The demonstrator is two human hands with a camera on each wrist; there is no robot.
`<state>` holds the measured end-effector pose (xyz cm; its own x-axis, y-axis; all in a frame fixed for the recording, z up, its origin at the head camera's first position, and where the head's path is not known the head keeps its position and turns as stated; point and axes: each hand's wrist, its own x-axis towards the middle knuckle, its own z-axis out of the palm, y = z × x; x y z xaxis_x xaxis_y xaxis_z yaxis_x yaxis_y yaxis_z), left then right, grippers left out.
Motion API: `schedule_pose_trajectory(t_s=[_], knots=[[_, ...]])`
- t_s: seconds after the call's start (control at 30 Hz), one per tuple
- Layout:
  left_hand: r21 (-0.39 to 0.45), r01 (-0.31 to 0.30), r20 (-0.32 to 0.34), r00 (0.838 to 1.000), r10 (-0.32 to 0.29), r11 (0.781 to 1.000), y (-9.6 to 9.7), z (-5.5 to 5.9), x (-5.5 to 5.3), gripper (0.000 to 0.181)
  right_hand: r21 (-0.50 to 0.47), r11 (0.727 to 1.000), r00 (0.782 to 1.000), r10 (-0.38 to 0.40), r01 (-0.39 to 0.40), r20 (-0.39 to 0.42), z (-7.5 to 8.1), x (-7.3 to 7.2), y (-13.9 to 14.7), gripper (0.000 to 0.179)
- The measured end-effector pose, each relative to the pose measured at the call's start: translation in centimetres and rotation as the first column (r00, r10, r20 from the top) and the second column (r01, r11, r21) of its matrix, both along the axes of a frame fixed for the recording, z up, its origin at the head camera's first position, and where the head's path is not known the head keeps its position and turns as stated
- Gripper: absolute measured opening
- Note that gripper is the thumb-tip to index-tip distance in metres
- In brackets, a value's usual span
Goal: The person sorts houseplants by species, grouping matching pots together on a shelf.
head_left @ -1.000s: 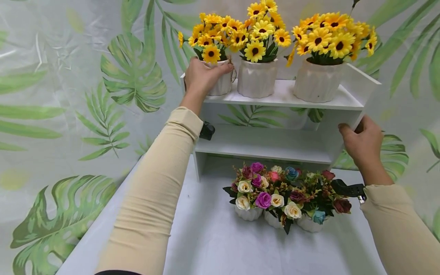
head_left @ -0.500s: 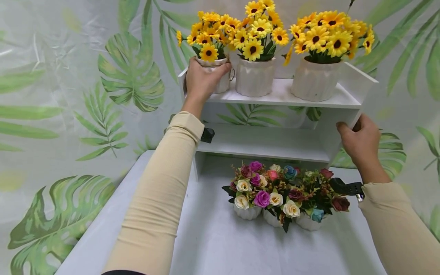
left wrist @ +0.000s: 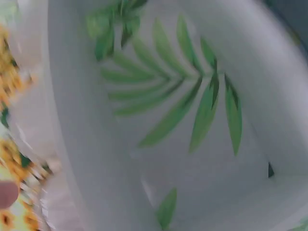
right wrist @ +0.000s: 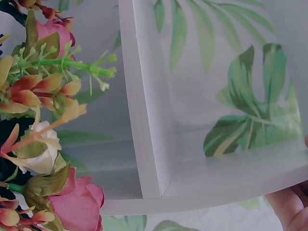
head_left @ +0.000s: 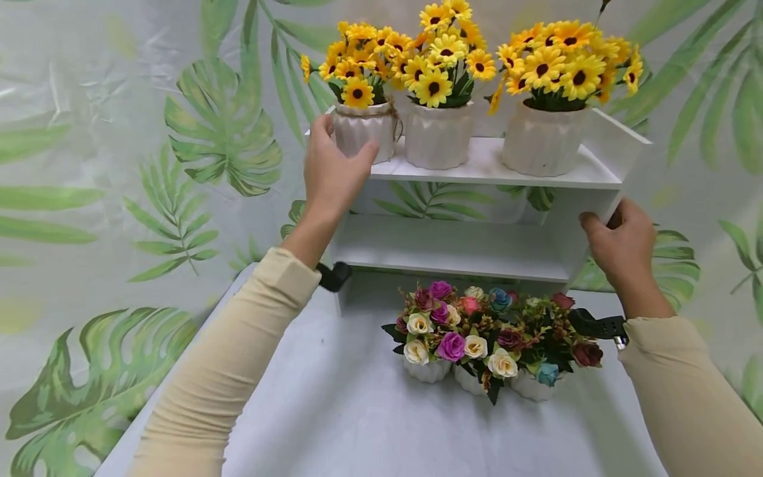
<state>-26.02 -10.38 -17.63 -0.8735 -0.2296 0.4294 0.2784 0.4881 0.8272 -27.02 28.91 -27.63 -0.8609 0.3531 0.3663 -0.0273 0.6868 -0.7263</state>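
My left hand [head_left: 336, 169] is beside the leftmost white ribbed pot [head_left: 365, 132] of yellow daisy-like flowers, which has twine round its rim. Its thumb stands apart from the fingers, in front of the pot; the fingers are at the shelf's left end. In the left wrist view only a blurred fingertip [left wrist: 7, 194] shows. My right hand [head_left: 626, 242] grips the right side panel of the white shelf unit [head_left: 453, 248], thumb on the inner side and fingers behind. Two more yellow-flowered pots, a middle one [head_left: 439, 136] and a right one [head_left: 544, 142], stand on the top board.
Below, on the white table [head_left: 334, 411], several rose arrangements stand in white pots [head_left: 426, 371] before the shelf's lower opening. Pink roses [right wrist: 77, 202] fill the left of the right wrist view. A leaf-printed backdrop [head_left: 223, 132] hangs behind the shelf.
My left hand has let go of the leftmost pot and come down and left from its rim; the twine now shows. My right hand keeps its grip on the side panel.
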Motion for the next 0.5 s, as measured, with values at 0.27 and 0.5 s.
schedule_pose_trajectory(t_s=[0.27,0.5], knots=[[-0.144,0.184,-0.22,0.952,-0.213,0.972,-2.7,-8.9,6.2,0.033,0.003,1.0,1.0,-0.005,0.005,-0.013,0.3,-0.2,-0.4,0.054],[-0.198,0.189,-0.065,0.977,-0.205,0.962,-5.4,-14.8,7.6,0.019,-0.003,1.0,1.0,-0.015,0.015,0.0,0.0,0.0,-0.1,0.054]])
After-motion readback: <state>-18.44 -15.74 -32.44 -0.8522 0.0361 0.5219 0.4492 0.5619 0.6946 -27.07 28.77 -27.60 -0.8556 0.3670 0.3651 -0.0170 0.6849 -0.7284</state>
